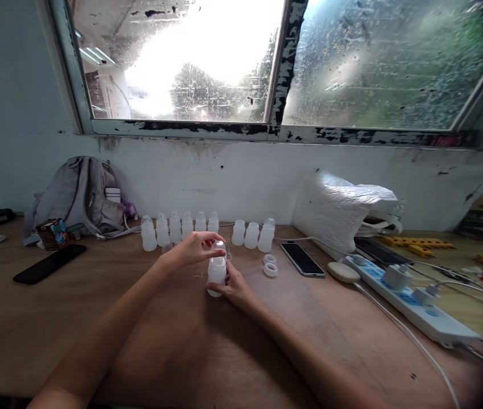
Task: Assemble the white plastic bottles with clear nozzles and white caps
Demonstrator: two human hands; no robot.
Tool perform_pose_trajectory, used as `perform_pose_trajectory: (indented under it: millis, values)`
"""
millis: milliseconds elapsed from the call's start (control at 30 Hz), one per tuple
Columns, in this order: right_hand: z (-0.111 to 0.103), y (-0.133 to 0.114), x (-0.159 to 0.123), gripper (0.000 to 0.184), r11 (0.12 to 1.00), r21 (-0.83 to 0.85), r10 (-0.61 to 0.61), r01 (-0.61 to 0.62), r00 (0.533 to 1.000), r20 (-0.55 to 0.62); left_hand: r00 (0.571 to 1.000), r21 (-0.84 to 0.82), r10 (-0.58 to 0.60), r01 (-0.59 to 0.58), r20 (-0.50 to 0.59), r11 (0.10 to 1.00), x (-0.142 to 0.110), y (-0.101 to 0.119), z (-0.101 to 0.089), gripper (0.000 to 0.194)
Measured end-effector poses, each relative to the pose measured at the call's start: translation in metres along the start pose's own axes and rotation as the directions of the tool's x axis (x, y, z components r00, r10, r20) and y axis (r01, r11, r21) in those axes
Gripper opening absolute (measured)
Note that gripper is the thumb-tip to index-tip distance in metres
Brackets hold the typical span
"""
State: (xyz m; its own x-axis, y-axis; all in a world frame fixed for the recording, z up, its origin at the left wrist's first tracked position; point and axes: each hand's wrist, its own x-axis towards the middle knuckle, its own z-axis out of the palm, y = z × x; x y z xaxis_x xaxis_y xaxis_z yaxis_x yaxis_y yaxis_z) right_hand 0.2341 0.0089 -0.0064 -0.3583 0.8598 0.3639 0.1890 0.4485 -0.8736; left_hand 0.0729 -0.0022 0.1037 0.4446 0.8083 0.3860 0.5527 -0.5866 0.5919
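Observation:
A small white plastic bottle (216, 272) stands on the wooden table (139, 341) in front of me. My right hand (233, 286) is wrapped round its lower body from the right. My left hand (194, 247) reaches over from the left, its fingertips pinched on the clear cap (220, 246) at the bottle's top. Behind, a row of several capped bottles (173, 227) stands near the wall, with three more bottles (252, 233) to their right. Two loose white rings (270, 265) lie right of my hands.
A grey backpack (77, 196) and a small carton (53, 233) sit at the back left, a black phone (49, 263) before them. A second phone (302, 258), a white plastic bag (339, 210), a mouse-like object (342, 272) and a power strip (412, 307) with cables lie right.

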Motion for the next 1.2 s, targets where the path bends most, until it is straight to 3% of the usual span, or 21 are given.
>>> perform_pose_trajectory:
  millis: [133,300,800,1000,1200]
  values:
    - [0.0,-0.001,0.0,0.052,1.0,0.021,0.006,-0.006,1.0,-0.006,0.998,-0.002,-0.022,0.022,0.065,1.0,-0.001,-0.002,0.0,0.039]
    - [0.001,0.001,0.0,0.051,1.0,0.029,0.001,-0.001,1.0,-0.009,0.998,0.019,0.003,-0.004,0.064,1.0,-0.001,-0.004,0.001,0.039]
    - [0.006,0.0,-0.001,0.047,0.996,-0.02,-0.087,0.086,0.996,-0.006,0.996,0.067,-0.078,0.075,0.035,0.995,-0.004,-0.008,0.014,0.038]
    - [0.007,0.007,0.001,0.048,0.992,-0.084,-0.089,0.091,0.996,0.026,0.996,0.01,-0.054,0.055,-0.065,0.998,-0.005,-0.017,0.028,0.034]
    - [0.008,0.007,0.001,0.042,0.987,-0.141,-0.08,0.082,0.997,0.021,0.965,-0.117,-0.072,0.044,-0.251,0.992,-0.012,-0.03,0.049,0.035]
